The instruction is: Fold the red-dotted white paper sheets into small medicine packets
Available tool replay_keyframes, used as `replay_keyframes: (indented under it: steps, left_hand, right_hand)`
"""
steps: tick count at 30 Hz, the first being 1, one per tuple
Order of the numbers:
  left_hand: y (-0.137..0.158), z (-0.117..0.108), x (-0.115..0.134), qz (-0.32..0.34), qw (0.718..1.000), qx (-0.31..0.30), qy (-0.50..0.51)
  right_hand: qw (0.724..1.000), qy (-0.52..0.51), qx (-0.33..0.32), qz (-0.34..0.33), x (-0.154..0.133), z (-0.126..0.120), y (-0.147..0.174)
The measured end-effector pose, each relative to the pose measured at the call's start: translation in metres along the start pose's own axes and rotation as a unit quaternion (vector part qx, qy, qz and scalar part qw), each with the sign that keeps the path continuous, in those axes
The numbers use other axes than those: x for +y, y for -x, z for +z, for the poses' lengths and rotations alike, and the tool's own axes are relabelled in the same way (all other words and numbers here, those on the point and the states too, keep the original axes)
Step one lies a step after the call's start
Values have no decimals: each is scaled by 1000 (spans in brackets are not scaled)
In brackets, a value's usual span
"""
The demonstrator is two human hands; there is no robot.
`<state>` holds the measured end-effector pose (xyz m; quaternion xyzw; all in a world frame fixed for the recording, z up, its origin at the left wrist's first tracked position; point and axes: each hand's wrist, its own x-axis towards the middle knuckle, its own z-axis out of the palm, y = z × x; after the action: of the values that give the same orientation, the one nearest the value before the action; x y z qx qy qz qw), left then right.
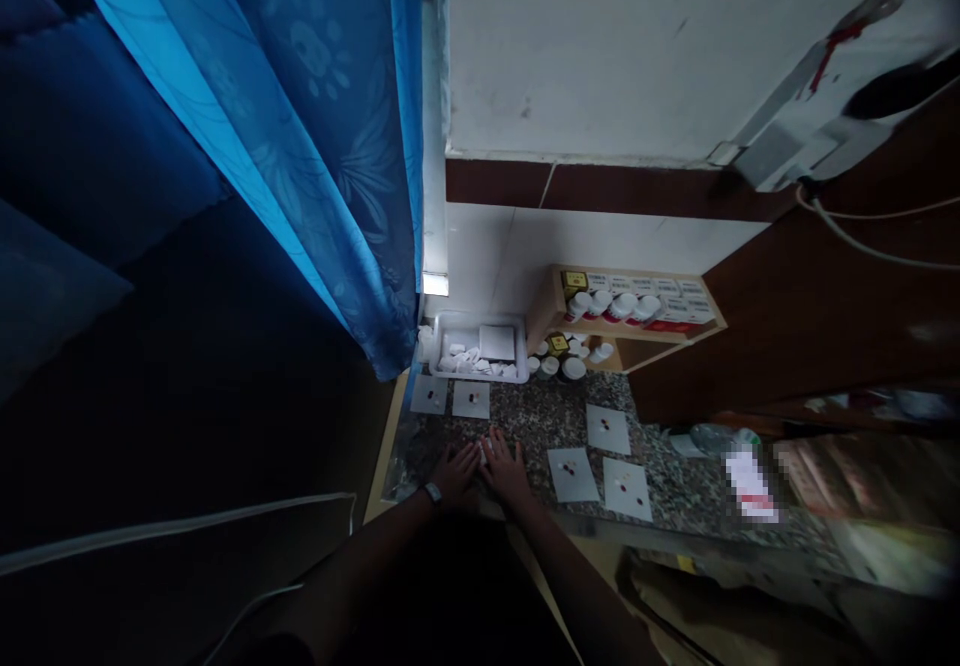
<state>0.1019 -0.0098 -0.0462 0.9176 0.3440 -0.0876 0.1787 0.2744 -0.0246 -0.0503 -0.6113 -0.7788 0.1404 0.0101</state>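
Close to the counter's front edge, a small white folded paper point(486, 449) lies between my two hands. My left hand point(456, 477), with a band at the wrist, holds its left side with the fingertips. My right hand point(508, 473) has its fingers on the right side of the same paper. What is inside the paper is hidden. Flat white paper squares with small pills on them surround the hands: one paper square point(471, 410) and another paper square point(421, 406) behind on the left, and a paper square point(576, 487), a paper square point(613, 438) and a paper square point(631, 504) on the right.
A white plastic tray point(436, 351) of folded papers stands at the back of the speckled counter point(525, 408). Beside it, a wooden shelf point(637, 332) holds boxes and white-capped bottles. A clear plastic bottle point(712, 439) lies at right. A blue curtain point(322, 146) hangs at left.
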Motion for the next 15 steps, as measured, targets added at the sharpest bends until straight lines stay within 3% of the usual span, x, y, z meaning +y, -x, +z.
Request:
replay_keyframes:
  steps: [3,5,8,10,12,15]
  left_hand:
    - [1,2,-1,7,1000,6,11]
    - [1,5,0,7,1000,0,9]
    - [1,10,3,-14,1000,-4,15]
    - [0,10,6,-28,999,1,34]
    - [-1,9,10,-34,997,9,67]
    - [-3,6,16,-53,987,38,144]
  right_hand:
    - [999,-43,14,9,2,-4,-1]
    - [990,-91,49,93,6,-8,-3]
    - [928,-201,77,303,14,-11,-6]
    - [875,-296,75,375,17,-8,-9]
    - [842,-379,82,375,16,-1,-13]
    - [825,-442,98,338,10,10,-18]
